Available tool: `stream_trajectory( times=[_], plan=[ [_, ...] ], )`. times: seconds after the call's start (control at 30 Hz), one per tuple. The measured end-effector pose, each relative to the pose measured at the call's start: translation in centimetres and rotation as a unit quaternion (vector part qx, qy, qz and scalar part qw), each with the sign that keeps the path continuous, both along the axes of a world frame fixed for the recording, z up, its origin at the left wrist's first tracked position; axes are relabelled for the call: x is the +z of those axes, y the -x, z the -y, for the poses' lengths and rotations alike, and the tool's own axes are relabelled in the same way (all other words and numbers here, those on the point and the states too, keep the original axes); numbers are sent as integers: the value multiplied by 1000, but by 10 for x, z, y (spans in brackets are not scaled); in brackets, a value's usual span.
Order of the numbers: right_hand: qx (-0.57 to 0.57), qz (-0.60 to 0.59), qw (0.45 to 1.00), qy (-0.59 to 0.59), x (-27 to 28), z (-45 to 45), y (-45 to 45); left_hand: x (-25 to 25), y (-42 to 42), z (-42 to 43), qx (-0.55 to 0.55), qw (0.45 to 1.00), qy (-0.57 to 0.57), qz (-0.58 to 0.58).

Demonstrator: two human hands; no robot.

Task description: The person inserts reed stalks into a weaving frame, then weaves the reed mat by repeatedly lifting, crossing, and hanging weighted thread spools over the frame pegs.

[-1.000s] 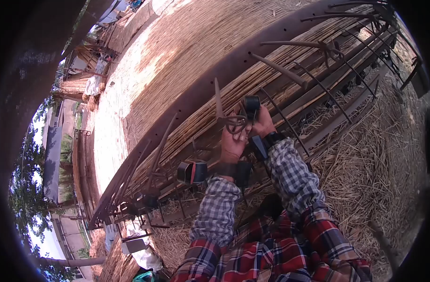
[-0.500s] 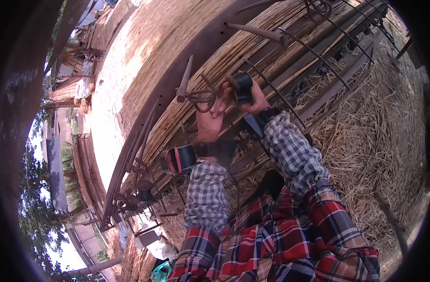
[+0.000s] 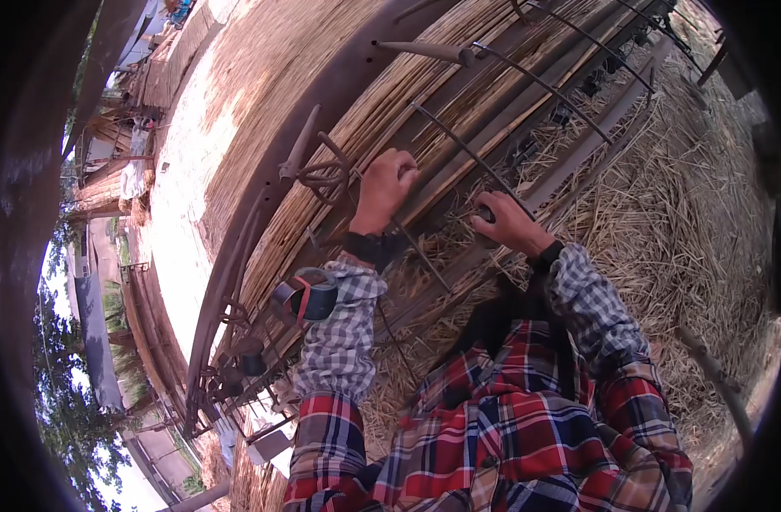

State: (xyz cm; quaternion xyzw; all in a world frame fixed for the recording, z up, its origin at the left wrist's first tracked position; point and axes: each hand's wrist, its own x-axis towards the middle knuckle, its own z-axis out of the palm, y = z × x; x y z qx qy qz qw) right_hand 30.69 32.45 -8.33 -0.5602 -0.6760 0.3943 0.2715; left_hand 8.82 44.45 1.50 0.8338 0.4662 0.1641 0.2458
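My left hand (image 3: pixel 385 189) is closed, its fingers curled above the edge of the reed mat (image 3: pixel 279 111), beside a bent metal hook (image 3: pixel 326 177). Whatever is inside those fingers is hidden. Lower and to the right, my right hand (image 3: pixel 511 224) is wrapped round a dark spool (image 3: pixel 486 213), of which only a small rounded part shows between thumb and fingers. Another dark green spool (image 3: pixel 322 296), with a red band round it, hangs beside my left forearm.
A curved metal beam (image 3: pixel 275 183) with wooden pegs (image 3: pixel 429 52) runs along the mat. Thin metal rods (image 3: pixel 471 154) slant out over a lower rail (image 3: pixel 569 175). Loose straw (image 3: pixel 646 256) covers the ground at right. More dark spools (image 3: pixel 250 357) hang at lower left.
My hands have moved apart. The right one has come down and right with the spool, while the left stays near the hook. The red-banded spool has turned.
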Motion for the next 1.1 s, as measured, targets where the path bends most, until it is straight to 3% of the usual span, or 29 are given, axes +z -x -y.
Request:
stream_trajectory(
  times=[0.13, 0.33, 0.37, 0.53, 0.63, 0.67, 0.8, 0.97, 1.1],
  plan=[
    [-38, 25, 999, -14, 15, 33, -6, -10, -7, 2, 10, 998, -46, -41],
    [-32, 82, 993, -83, 25, 57, 2, 11, -19, 6, 27, 999, 42, -3],
    [-28, 83, 996, -35, 33, 59, 4, 7, -16, 5, 25, 999, 27, -1],
    [-44, 93, 994, -48, 46, 66, 11, -10, -16, 3, 42, 995, 9, 95],
    [-61, 70, 994, -50, 54, 71, 10, -12, -14, 4, 60, 993, 45, 87],
    [-61, 72, 994, -51, 53, 74, 9, -15, -12, 4, 23, 995, 6, 93],
    [-74, 96, 991, -49, 58, 80, 6, -26, -8, 3, -1, 996, 23, 89],
    [-90, 85, 991, -55, 58, 90, 2, -26, -13, 4, 18, 987, 13, 158],
    [-67, 158, 985, -7, 46, 130, -22, -47, -4, -4, -17, 992, -23, 123]
  ],
)
